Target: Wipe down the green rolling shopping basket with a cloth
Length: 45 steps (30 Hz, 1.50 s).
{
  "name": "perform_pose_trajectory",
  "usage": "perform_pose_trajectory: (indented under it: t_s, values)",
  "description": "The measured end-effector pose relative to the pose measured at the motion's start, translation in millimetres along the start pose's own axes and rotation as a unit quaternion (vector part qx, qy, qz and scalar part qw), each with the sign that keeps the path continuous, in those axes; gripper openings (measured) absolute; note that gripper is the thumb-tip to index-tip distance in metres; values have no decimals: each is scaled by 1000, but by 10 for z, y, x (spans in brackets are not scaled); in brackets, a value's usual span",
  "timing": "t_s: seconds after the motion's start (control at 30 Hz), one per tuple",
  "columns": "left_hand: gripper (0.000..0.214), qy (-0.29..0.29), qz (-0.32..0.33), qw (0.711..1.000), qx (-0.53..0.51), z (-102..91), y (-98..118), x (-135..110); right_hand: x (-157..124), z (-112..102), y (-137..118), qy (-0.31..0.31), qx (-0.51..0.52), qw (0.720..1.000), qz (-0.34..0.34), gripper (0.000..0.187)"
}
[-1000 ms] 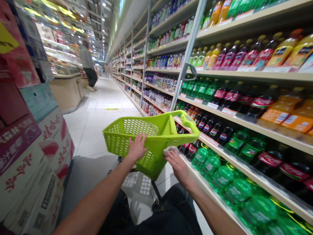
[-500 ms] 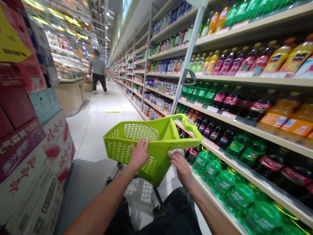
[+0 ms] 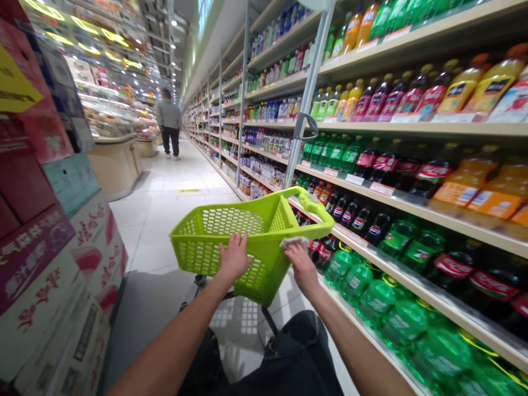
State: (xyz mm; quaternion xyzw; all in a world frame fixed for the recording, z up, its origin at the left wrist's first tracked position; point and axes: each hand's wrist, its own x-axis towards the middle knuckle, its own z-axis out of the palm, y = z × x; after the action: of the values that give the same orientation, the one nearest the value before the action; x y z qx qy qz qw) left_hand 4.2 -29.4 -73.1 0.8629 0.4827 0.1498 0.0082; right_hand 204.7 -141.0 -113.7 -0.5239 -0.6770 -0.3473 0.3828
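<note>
A lime-green plastic shopping cart (image 3: 264, 269) stands sideways before me, its perforated basket to the left and its handle to the right. My left hand (image 3: 236, 257) lies against the near side of the basket, fingers stretched out over the upper wall. Pressed to the cart's side below the handle is a greyish-white cloth (image 3: 293, 241), with the fingers of my right hand (image 3: 303, 267) closed on it. The basket's floor is hidden from this angle.
Shelves (image 3: 412, 190) of soda bottles line the right side. Stacked drink cartons (image 3: 45, 275) stand at the left. Down the aisle a person in a grey top (image 3: 168, 121) is near display counters (image 3: 117, 165). My bent knees (image 3: 297, 341) are below the cart.
My right hand and the cloth have shifted slightly up along the cart's side. The left hand stays on the basket. The person down the aisle has moved farther off.
</note>
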Motion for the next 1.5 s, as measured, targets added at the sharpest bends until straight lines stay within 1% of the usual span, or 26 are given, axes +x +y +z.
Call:
perform_pose_trajectory:
  t_s: [0.07,0.1,0.13,0.2,0.27,0.3,0.37,0.43,0.5,0.53,0.57,0.67,0.73,0.8,0.9,0.97,1.03,1.1,1.17,1.23,1.33,1.4,1.43,1.5]
  values:
    - [69,-15,13,1000,-5,-6,28,-9,-95,67,-49,-21,11,999,-25,33]
    - [69,-26,19,999,-10,-9,42,-7,-85,57,-43,-21,16,999,-23,33]
    - [69,-36,24,999,-17,-10,55,-2,-34,18,-16,-15,21,1000,-13,33]
    - [69,-49,34,998,-27,-10,84,9,149,-103,89,21,24,999,23,35]
    - [69,-49,39,998,-28,-1,114,14,317,-195,204,57,15,997,58,36]
    - [70,-49,40,998,-26,7,129,13,347,-205,242,61,8,996,67,36]
    - [71,-49,42,998,-22,24,152,5,261,-145,256,38,2,998,52,35]
    - [72,-52,43,998,-20,40,161,-4,50,-30,213,-3,8,1000,-3,33]
    - [73,-57,43,997,-19,52,157,-7,-115,49,182,-28,20,998,-45,32]
    - [74,-57,43,997,-19,55,152,-8,-135,54,187,-30,24,998,-47,33]
    - [74,-57,42,997,-18,55,147,-9,-105,36,208,-27,26,999,-34,35]
    - [73,-46,45,998,-9,45,137,-17,132,-57,304,13,15,999,30,38]
    - [73,-46,49,998,3,27,134,-24,196,-41,306,34,7,998,43,37]
    - [75,-54,57,997,8,3,121,-29,71,59,217,18,13,1000,10,34]
    - [74,-66,74,995,-1,-33,71,-34,-240,205,59,-44,39,997,-52,31]
    - [71,-63,83,994,-8,-43,27,-42,-278,182,55,-48,40,997,-53,32]
    - [71,-53,88,995,-10,-33,-5,-54,-104,68,146,-10,31,999,-20,36]
    - [71,-42,86,995,-11,-11,-14,-67,179,-39,260,36,22,999,30,38]
    - [71,-37,80,996,-14,11,-3,-77,420,-43,295,57,15,996,61,39]
    - [71,-37,78,996,-16,21,9,-80,540,69,213,37,17,998,53,38]
    - [70,-35,88,995,-14,17,-6,-83,581,286,15,-53,31,998,-27,37]
    - [69,-30,89,995,-12,10,-42,-94,618,326,-19,-99,26,993,-63,37]
    - [69,-27,85,996,-11,8,-65,-105,648,304,7,-107,16,992,-58,38]
    - [68,-20,74,997,-11,6,-108,-132,718,213,105,-98,-10,995,-4,41]
